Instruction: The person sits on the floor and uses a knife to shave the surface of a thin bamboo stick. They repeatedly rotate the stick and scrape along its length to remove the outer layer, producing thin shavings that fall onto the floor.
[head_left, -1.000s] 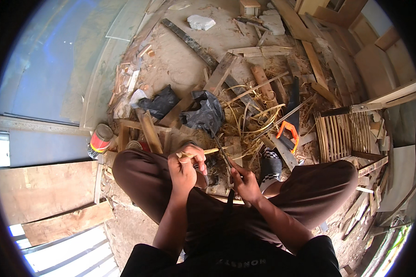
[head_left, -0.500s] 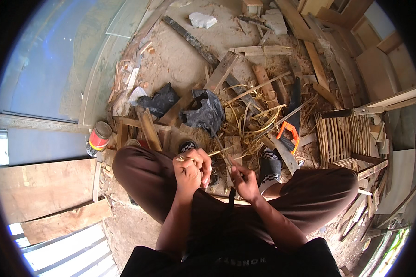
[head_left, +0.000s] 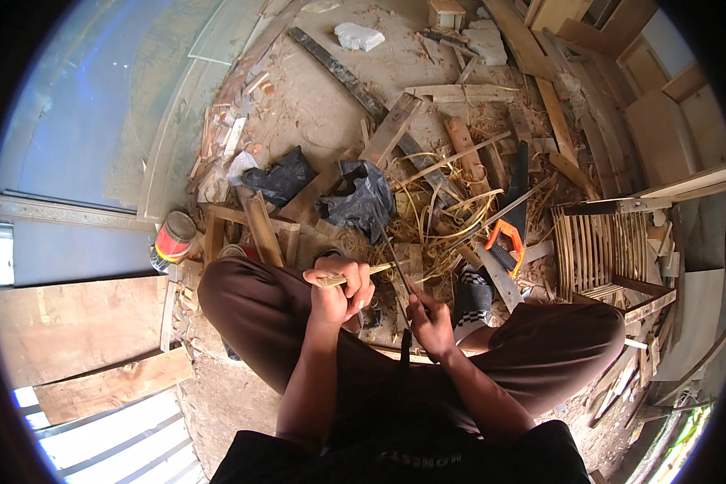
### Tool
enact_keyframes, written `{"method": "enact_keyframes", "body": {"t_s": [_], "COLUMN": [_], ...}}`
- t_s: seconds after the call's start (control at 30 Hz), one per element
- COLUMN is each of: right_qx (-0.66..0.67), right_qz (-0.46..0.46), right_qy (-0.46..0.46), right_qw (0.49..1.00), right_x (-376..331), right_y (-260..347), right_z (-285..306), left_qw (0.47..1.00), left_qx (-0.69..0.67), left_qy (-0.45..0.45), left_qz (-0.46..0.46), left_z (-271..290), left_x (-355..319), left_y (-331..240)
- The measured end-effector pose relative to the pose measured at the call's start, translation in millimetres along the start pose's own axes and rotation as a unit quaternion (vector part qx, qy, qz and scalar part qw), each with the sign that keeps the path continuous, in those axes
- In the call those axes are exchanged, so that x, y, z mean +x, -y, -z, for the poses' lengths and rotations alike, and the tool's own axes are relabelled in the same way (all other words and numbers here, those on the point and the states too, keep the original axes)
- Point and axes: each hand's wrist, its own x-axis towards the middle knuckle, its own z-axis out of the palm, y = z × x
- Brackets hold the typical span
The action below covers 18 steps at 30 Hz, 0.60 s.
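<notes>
My left hand is closed around a short pale stick of split wood or bamboo, whose tip juts out to the right. In my right hand is a knife with a long, narrow dark blade slanting up and away to the left. The stick's tip lies close beside the blade; whether they touch I cannot tell. The knife's handle is mostly hidden by my fingers. Both hands are between my bent knees, above a litter of curly pale shavings.
An orange-handled handsaw lies right of the shavings. Black plastic bags and wooden offcuts are spread ahead. A red-and-yellow can stands at left, a slatted wooden frame at right. Boards lean along the right wall.
The stick has turned in my left hand, showing more of its near end. The knife blade has tilted and now shows more plainly past the stick's tip.
</notes>
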Motion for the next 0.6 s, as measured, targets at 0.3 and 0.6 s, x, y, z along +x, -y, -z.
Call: {"method": "enact_keyframes", "body": {"t_s": [0.3, 0.6], "right_qx": [0.088, 0.059], "right_qz": [0.022, 0.019], "right_qy": [-0.001, -0.008], "right_qw": [0.996, 0.998], "right_x": [6.3, 11.5], "right_y": [5.1, 23.6], "right_z": [-16.5, -6.1], "left_qw": [0.999, 0.998], "left_qx": [-0.032, -0.048], "left_qy": [0.032, 0.033], "left_qz": [0.004, 0.030], "left_z": [15.2, 18.4], "left_x": [8.4, 2.9], "left_y": [2.0, -1.5]}}
